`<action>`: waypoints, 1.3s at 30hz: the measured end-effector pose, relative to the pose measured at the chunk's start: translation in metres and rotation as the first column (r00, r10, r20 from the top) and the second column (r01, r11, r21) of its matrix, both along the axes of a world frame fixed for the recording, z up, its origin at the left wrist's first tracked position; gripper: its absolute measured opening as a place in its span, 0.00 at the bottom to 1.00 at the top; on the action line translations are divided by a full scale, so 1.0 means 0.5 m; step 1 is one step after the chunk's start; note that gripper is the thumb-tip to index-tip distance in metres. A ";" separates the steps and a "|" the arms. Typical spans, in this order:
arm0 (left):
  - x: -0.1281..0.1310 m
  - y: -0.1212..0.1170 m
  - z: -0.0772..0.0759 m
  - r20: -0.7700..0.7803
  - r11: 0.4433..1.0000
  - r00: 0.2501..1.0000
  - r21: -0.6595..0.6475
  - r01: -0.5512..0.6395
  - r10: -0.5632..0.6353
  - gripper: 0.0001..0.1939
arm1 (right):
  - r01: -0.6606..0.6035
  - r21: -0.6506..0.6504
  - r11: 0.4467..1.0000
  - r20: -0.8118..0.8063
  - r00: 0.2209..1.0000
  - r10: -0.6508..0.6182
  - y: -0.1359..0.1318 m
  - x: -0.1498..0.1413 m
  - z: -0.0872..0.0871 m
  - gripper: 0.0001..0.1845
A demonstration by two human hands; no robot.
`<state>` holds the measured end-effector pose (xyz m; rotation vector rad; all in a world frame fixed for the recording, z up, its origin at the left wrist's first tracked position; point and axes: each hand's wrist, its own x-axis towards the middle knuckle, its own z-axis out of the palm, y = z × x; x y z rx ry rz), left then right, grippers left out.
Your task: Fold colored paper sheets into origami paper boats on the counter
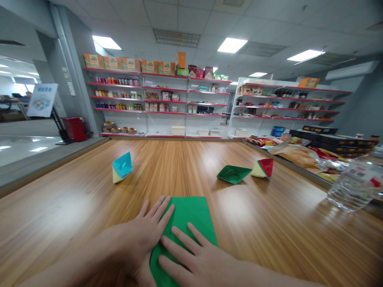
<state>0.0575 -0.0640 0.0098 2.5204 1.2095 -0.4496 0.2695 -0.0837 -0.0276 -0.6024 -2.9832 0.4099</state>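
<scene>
A green sheet of paper [191, 213] lies flat on the wooden table in front of me, its near end partly hidden by my hands. Along its left edge rests my left hand [143, 233], fingers stretched out and spread, the fingertips on the paper. My right hand [197, 259] lies over the nearer part of the sheet, also with its fingers apart. Neither hand grips anything. Beyond the paper stand a blue and yellow folded paper boat [122, 167] at left, a dark green paper boat [233, 174], and a red and yellow paper boat [263, 168] at right.
On the right side of the wooden table [89, 215] stands a clear plastic bottle [353, 183]. Snack packets [299, 155] and black boxes [323, 139] lie past the table's right edge. Stocked shelves [166, 99] line the back. A red bin [74, 128] stands far left.
</scene>
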 end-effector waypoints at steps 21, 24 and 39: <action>-0.042 0.030 -0.035 0.191 0.995 0.978 0.068 0.072 -0.084 0.63 | 0.038 -0.147 0.988 0.001 0.999 -0.038 -0.002 0.008 0.048 0.28; -0.061 0.052 -0.052 0.259 0.984 0.959 0.161 0.073 -0.113 0.54 | 0.082 -0.204 0.975 -0.003 0.996 -0.085 0.013 0.022 0.064 0.38; -0.138 0.113 -0.064 0.217 0.961 0.976 0.268 -0.069 0.009 0.44 | 0.228 -0.089 0.969 -0.084 0.968 -0.236 0.129 0.097 0.028 0.27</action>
